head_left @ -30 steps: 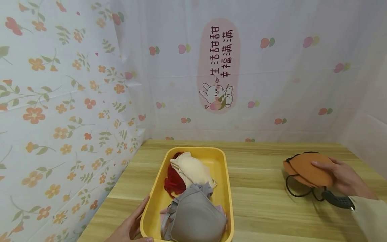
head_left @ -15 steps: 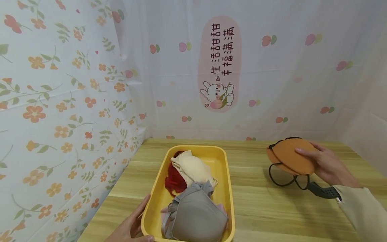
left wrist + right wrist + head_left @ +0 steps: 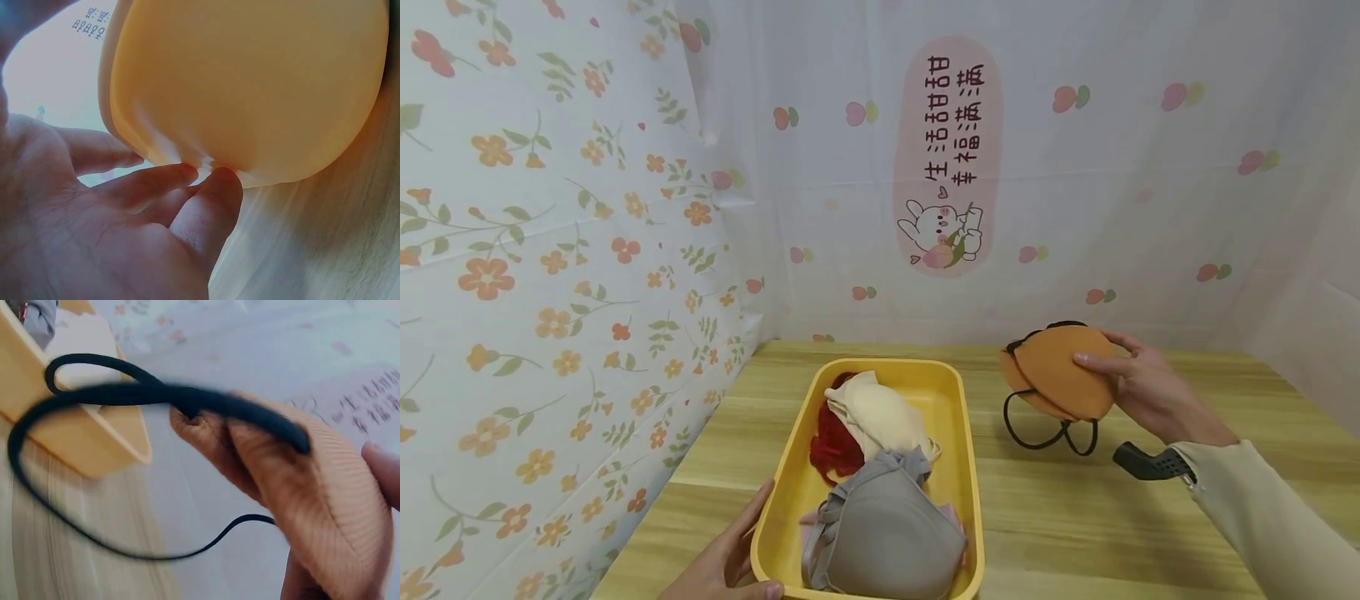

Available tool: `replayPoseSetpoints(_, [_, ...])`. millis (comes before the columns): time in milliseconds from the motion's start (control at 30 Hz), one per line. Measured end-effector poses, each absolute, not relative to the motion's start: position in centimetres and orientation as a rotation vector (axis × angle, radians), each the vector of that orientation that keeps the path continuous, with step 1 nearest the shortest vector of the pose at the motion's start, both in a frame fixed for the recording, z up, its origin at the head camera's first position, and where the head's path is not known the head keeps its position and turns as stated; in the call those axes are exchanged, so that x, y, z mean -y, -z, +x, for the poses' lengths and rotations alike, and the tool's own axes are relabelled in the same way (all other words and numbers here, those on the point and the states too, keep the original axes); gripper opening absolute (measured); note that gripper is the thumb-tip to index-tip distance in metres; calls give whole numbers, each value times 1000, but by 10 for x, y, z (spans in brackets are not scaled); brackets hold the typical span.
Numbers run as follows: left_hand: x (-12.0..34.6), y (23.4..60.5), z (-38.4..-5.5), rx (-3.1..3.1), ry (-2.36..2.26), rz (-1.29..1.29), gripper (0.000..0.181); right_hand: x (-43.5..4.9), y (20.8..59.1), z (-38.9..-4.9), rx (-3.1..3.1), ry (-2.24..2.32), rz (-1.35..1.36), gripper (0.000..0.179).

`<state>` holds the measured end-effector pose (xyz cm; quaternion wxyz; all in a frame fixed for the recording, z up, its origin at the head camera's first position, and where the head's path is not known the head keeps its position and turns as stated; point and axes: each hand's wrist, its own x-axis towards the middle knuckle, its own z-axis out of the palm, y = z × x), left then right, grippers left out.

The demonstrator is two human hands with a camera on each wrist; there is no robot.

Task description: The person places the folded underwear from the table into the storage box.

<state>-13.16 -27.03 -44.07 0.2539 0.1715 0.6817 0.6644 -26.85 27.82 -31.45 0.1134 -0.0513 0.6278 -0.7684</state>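
Observation:
An orange bra (image 3: 1063, 367) with black straps, folded with its cups together, hangs above the table right of the yellow bin. My right hand (image 3: 1157, 392) grips its right edge, thumb on the near face; the other fingers are mostly hidden behind it. In the right wrist view, the ribbed orange bra (image 3: 325, 500) trails a black strap (image 3: 119, 555). At the yellow bin's (image 3: 972, 467) near left corner rests my left hand (image 3: 722, 554). The left wrist view has its fingertips touching the bin's outer wall (image 3: 250, 81).
Inside the bin lie a grey bra (image 3: 891, 533), a cream bra (image 3: 880, 412), a dark red garment (image 3: 835, 446) and a bit of pink cloth (image 3: 951, 512). The wooden table (image 3: 1075, 517) meets a printed curtain (image 3: 850, 208) behind and a flowered one (image 3: 550, 292) at left.
My right hand has carried the orange bra leftward and slightly up, closer to the bin. My left hand has stayed at the bin's corner, and the bin's contents look the same.

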Motion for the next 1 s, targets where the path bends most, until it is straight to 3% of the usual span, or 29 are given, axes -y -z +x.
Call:
replayPoseSetpoints(433, [270, 441, -133, -1863, -1800, 500, 102, -204, 289, -278, -1831, 2214, -239, 95])
replayPoseSetpoints(1000, [273, 447, -136, -1884, -1789, 524, 101, -95, 299, -307, -1838, 2124, -218, 76])
